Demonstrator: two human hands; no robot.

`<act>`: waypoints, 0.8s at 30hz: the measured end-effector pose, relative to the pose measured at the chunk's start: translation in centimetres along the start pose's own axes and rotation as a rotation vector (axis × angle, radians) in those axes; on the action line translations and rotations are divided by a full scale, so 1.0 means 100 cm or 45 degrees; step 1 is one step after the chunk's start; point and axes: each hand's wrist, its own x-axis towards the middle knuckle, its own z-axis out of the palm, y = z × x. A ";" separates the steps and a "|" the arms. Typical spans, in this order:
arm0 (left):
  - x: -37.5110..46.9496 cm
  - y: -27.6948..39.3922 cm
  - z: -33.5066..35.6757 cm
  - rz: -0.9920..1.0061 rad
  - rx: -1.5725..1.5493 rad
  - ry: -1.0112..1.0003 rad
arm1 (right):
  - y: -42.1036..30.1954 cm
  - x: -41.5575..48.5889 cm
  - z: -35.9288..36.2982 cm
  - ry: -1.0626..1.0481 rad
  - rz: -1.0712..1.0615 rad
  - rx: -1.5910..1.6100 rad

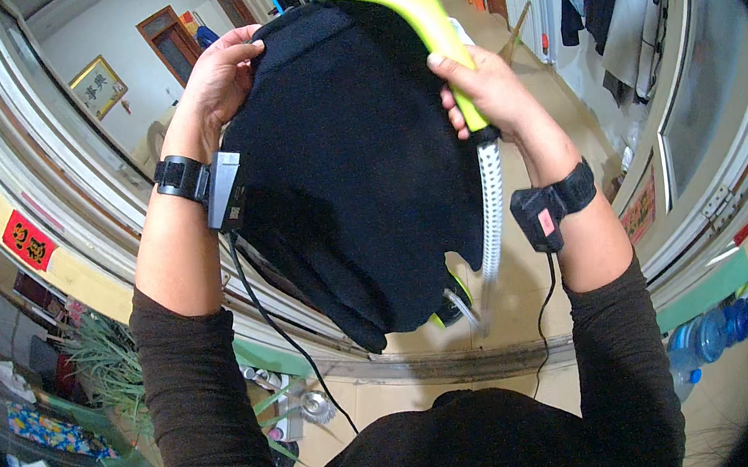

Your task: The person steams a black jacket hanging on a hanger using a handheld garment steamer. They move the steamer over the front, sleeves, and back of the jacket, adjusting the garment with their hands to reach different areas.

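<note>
A black garment [343, 153] hangs in front of me, its cloth filling the middle of the view. My left hand [222, 77] pinches its upper left edge between thumb and fingers. In my right hand [482, 87] is the yellow-green handle of a garment steamer [424, 14]; its head reaches over the garment's top. From the handle's lower end a pale braided hose [492, 198] runs down along the garment's right side. Below the hem, part of a yellow-green and black steamer base [455, 297] shows, mostly hidden by the cloth.
A door track [432, 368] crosses the floor below the garment. Glazed door panels stand on both sides. Clothes [612, 1] hang at the upper right. Blue water jugs [709, 336] stand at the lower right, and a green leafy plant [106, 361] is at the left.
</note>
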 end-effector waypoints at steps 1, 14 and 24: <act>-0.001 0.000 0.001 -0.008 -0.009 0.008 | -0.001 0.000 -0.002 0.143 0.033 0.022; -0.020 0.009 0.009 -0.025 0.192 0.078 | 0.008 -0.014 -0.018 0.108 0.040 0.157; -0.088 -0.019 -0.004 -0.054 0.773 0.020 | 0.003 -0.034 0.036 -0.267 0.114 0.035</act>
